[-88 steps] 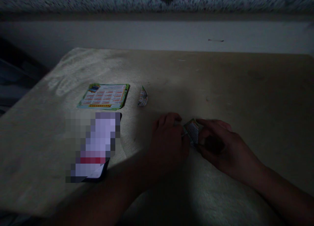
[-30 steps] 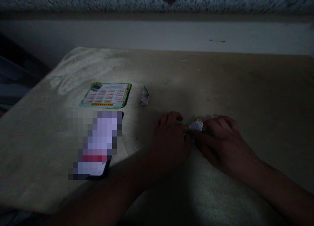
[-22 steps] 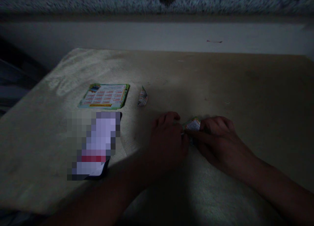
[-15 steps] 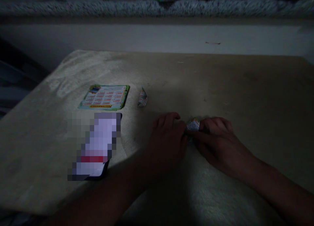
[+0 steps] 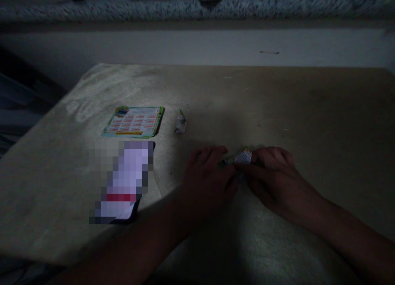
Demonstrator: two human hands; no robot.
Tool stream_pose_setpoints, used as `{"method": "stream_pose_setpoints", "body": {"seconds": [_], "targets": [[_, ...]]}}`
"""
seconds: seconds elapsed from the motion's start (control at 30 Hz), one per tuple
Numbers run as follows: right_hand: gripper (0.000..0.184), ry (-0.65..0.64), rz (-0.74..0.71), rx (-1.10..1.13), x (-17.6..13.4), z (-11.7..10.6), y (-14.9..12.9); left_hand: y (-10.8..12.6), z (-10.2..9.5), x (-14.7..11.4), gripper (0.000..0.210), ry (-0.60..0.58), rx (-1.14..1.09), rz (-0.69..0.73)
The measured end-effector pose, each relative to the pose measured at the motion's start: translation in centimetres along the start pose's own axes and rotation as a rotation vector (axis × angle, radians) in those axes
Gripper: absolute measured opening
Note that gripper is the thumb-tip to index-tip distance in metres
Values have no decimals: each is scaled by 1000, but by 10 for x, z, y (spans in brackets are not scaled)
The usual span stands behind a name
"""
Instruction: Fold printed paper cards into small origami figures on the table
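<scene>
Between my two hands, low on the table, is a piece of printed paper (image 5: 242, 156) with green edges, folded to a point. My right hand (image 5: 274, 176) grips it from the right, its index finger lying along the near side. On the paper's left, my left hand (image 5: 210, 174) has its fingers bent around the near left end; its thumb and fingertips are partly hidden in shadow. A small folded paper piece (image 5: 180, 122) of similar print stands farther off to the left, apart from both hands.
A stack of printed sheets (image 5: 134, 122) lies on the left of the table (image 5: 277, 99). Nearer me is a phone (image 5: 126, 182) with a blurred screen. Behind the table, a speckled stone ledge (image 5: 173, 10) holds several objects cut off by the frame.
My left hand has shifted slightly left and down, so more of the folded paper's green-edged left part shows. My right hand keeps its hold. The view has moved slightly.
</scene>
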State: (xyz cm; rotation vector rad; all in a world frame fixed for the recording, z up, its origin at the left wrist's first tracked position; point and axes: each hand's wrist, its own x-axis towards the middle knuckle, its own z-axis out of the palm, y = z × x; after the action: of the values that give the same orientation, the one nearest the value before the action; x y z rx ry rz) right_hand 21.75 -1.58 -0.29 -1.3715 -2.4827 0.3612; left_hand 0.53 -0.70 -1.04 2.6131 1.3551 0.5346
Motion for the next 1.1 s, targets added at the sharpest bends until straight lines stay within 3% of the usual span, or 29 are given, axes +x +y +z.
{"method": "stream_pose_setpoints", "body": {"seconds": [0.6, 0.87, 1.1], "targets": [[43, -24, -3, 22, -2, -1, 2, 8, 8, 3, 48, 19, -46, -63], [29, -48, 4, 67, -3, 0, 6, 5, 3, 4, 29, -14, -116, -127], [30, -54, 11, 82, -3, -1, 5, 9, 10, 3, 41, 2, -60, -112]]}}
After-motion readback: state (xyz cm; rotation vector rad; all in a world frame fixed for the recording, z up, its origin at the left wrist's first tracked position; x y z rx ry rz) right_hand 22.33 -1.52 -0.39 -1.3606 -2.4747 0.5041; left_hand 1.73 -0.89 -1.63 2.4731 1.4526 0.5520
